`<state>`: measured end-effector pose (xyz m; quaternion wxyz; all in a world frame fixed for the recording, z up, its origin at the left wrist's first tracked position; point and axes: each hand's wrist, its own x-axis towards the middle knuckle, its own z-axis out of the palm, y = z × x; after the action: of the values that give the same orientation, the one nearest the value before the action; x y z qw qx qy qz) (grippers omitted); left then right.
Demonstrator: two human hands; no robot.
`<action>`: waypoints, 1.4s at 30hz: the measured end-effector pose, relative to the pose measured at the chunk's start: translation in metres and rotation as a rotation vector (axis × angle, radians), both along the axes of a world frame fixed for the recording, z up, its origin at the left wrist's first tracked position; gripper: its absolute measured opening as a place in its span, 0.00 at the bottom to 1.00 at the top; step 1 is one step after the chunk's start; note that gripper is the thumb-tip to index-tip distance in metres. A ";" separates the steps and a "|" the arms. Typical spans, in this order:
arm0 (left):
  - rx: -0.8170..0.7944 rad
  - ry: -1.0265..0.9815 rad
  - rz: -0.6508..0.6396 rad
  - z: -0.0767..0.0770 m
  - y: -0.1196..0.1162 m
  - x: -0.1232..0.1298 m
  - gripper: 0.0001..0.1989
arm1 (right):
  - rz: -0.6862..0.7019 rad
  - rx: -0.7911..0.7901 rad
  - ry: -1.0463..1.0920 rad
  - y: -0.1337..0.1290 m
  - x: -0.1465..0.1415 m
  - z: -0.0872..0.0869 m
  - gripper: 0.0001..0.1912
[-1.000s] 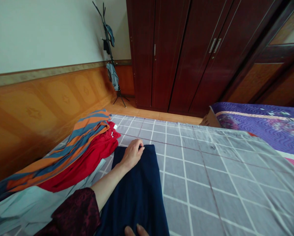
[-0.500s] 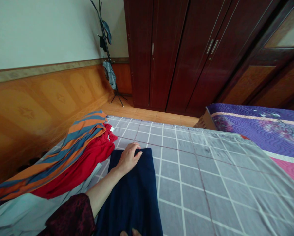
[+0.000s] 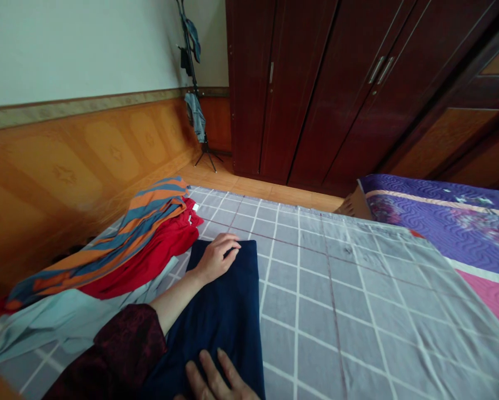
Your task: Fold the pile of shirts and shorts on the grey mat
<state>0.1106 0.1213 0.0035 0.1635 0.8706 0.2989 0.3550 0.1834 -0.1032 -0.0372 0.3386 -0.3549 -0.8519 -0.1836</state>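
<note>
The left hand point(image 3: 216, 258) is held palm down, its fingers slightly curled and directed rightward. The bare left forearm point(image 3: 178, 305) is extended diagonally from the lower left, with a dark patterned sleeve point(image 3: 124, 350) covering the arm behind it. Nearer the viewer, below the left hand, the right hand point(image 3: 214, 378) is cut off by the lower frame edge, only its spread fingers being shown.

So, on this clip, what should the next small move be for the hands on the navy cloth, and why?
Probably the left hand should lift the far edge of the navy cloth and fold it toward the person: its fingers sit at that edge, the cloth lies flat on the grey checked sheet, and the right hand rests on the near part, able to pin it.
</note>
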 end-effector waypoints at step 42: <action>-0.250 0.427 0.014 0.070 -0.178 -0.157 0.07 | 0.108 -0.606 -0.171 -0.013 0.058 0.060 0.32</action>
<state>-0.0468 -0.0565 0.0731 0.2004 0.8967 0.3745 0.1242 0.2410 -0.1165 0.0223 0.1540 -0.3773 -0.9107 0.0677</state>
